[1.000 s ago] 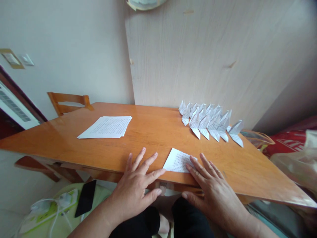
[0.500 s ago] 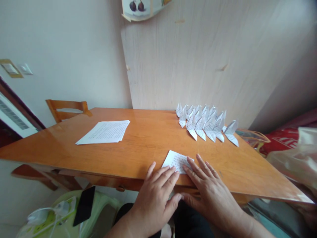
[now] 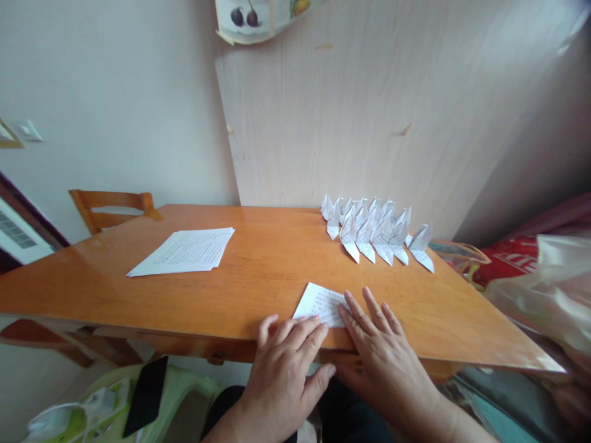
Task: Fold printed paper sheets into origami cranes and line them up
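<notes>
A small folded sheet of printed paper (image 3: 318,299) lies flat at the table's near edge. My left hand (image 3: 290,363) rests its fingertips on the paper's near left side, fingers stretched out. On the paper's right side lie the fingers of my right hand (image 3: 385,344), spread and flat. The near part of the paper is hidden under both hands. Behind it, to the right, several folded paper shapes (image 3: 382,237) with pointed upright tips stand in rows. A stack of printed sheets (image 3: 184,251) lies on the left of the table.
The wooden table (image 3: 258,258) meets a pale wall panel (image 3: 314,135) at the back. A wooden chair (image 3: 113,200) stands far left. Below left, a green plastic stool (image 3: 178,384) carries a dark phone-like slab (image 3: 146,394) and cables. Bags (image 3: 540,289) crowd the right side.
The whole view has shifted slightly, so table and things sit a little further left. Both hands stay on the folded paper, with hardly any movement against it.
</notes>
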Demonstrator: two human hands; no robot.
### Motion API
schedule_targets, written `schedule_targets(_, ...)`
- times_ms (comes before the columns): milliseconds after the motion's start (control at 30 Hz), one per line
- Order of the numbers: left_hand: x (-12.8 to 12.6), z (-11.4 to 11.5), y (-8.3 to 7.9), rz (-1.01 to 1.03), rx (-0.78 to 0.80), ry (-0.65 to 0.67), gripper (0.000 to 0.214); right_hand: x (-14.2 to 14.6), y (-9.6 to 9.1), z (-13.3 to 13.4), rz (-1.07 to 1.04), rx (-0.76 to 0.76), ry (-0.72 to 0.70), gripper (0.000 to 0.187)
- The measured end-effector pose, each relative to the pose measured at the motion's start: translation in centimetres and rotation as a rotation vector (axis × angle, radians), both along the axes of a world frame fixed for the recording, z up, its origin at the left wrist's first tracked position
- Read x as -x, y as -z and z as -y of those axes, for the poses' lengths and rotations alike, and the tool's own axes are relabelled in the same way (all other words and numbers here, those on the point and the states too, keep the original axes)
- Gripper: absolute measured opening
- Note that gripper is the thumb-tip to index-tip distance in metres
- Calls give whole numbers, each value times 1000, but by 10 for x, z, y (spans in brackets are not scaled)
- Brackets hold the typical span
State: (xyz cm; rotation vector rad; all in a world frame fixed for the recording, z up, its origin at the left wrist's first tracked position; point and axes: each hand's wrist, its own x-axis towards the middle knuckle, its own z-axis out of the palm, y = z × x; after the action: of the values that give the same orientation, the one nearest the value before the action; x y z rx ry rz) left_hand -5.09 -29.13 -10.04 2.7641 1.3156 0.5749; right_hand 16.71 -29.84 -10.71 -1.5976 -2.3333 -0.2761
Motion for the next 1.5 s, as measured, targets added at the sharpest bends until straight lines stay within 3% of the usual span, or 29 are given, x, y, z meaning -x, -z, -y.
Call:
schedule_targets(167,-4,-1,-1,32,10,-22,51,-1,3,2,-32,-78,2,80)
schedule_targets(400,-5,-1,0,28,-5,-29,52,-2,-2,3,-1,-23,-44,69)
schedule_targets(733,-4,-1,-2,41,-20,-19,52,-1,0,9,-3,-89,-49,62)
schedule_targets(1100,-5,-1,0,49,-15,-29,52,6,6,-1,8,-32,0,74)
schedule_targets(1300,-7,0,-2,106,-21,-41,51,-10,5,7,-76,-99,-99,51)
schedule_targets(1500,-6,-2,-2,95,-11,-24,52,-22,4,15,-191,-26,-115,48)
